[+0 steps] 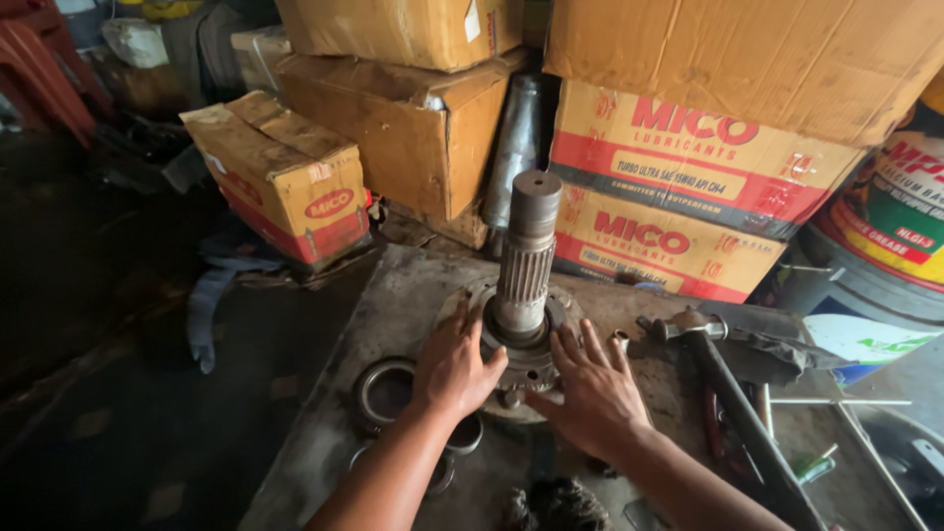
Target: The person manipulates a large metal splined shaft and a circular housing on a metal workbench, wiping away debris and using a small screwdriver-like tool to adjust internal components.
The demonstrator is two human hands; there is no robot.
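Pressing down from both sides, the left hand [452,369] and right hand [593,393] lie flat with fingers spread on the round flange [526,369] of an upright splined shaft [526,261], which stands on a grimy metal plate [393,295]. Bearing rings [383,388] sit just left; a hammer [723,383] lies right, cardboard boxes [678,187] behind.

A single head camera looks steeply down and forward from close above the table [393,295], facing stacked boxes [678,187] behind it. The floor at left is probably too dark to read.
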